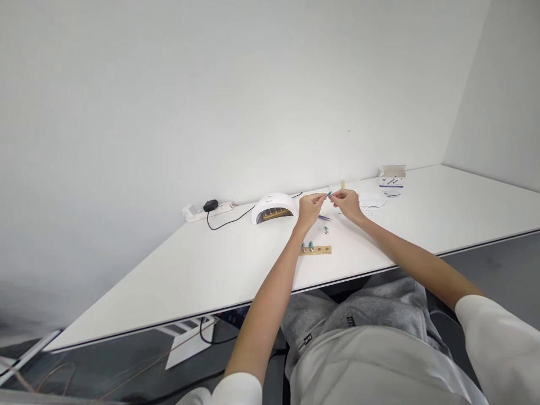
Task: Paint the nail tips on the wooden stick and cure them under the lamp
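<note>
My left hand (311,207) and my right hand (346,202) meet above the white table (202,270), fingertips pinched together on a small teal piece (329,194) held between them. Below the hands lies a tan wooden strip (317,250) with two small teal pieces standing on its left end. One more tiny piece (325,229) rests loose on the table between the strip and my hands. A thin dark tool (324,217) lies just under my left hand.
A white domed nail lamp (274,208) sits left of my hands, its cable running to a power strip (208,211) by the wall. A small open box (392,178) and papers (372,201) lie at the back right. My grey-clad legs are under the table edge.
</note>
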### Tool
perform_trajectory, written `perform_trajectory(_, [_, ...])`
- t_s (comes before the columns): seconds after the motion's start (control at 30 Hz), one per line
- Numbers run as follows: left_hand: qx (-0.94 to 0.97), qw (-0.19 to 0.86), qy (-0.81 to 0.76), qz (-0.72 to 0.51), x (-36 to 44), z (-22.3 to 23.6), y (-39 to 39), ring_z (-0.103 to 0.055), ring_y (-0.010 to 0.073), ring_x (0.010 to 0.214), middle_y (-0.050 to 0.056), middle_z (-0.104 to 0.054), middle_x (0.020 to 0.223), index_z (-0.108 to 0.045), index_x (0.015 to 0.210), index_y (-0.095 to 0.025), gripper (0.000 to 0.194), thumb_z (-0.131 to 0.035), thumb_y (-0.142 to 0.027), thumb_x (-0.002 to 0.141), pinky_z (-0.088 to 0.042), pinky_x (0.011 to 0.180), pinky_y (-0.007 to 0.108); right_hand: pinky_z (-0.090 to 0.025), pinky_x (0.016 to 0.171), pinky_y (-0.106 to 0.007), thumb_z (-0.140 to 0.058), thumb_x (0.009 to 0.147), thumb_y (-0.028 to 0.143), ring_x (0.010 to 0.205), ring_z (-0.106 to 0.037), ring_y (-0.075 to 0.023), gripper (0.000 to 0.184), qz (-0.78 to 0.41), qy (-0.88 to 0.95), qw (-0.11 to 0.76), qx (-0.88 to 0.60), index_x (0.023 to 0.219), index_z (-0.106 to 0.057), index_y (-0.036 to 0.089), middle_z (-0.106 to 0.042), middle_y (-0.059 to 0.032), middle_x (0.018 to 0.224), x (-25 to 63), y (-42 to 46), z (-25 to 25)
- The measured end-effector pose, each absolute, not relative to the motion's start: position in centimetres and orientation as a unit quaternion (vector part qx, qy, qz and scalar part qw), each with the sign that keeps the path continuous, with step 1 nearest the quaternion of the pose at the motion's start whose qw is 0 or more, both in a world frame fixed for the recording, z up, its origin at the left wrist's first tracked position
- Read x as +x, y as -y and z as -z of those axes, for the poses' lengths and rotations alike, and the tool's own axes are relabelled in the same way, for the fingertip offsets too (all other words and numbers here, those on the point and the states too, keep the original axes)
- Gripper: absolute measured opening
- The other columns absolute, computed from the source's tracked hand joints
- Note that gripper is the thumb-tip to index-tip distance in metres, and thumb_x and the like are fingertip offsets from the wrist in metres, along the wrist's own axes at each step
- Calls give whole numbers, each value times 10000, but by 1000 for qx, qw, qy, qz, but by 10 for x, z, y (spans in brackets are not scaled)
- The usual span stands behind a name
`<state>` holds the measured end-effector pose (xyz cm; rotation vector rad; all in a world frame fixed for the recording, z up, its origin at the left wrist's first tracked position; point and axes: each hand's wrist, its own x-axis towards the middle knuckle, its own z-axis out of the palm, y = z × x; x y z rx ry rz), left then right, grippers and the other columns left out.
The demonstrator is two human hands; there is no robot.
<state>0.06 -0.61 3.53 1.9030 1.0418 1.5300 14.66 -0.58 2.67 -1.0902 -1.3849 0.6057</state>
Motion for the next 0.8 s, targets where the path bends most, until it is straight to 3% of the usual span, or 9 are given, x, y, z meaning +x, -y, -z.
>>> perform_trajectory(0.47, [698, 193, -400, -562, -5, -32, 1, -705, 207, 907, 57, -762, 928, -777, 838, -177, 168, -614, -215, 826, -538, 884, 344, -527, 596, -260, -673, 695, 252, 563, -628, -144, 96, -258, 618, 578, -466, 654, -674, 165, -694, -35, 644, 148, 8, -28])
perform_trajectory(0.8, [724, 171, -399, -537, -1, -34, 7, -694, 214, 914, 46, -761, 939, -785, 880, -215, 197, -590, -221, 850, -540, 824, 333, -539, 646, -281, -669, 699, 262, 618, -664, -167, 90, -248, 638, 580, -441, 670, -675, 177, -701, -35, 662, 145, 6, -23])
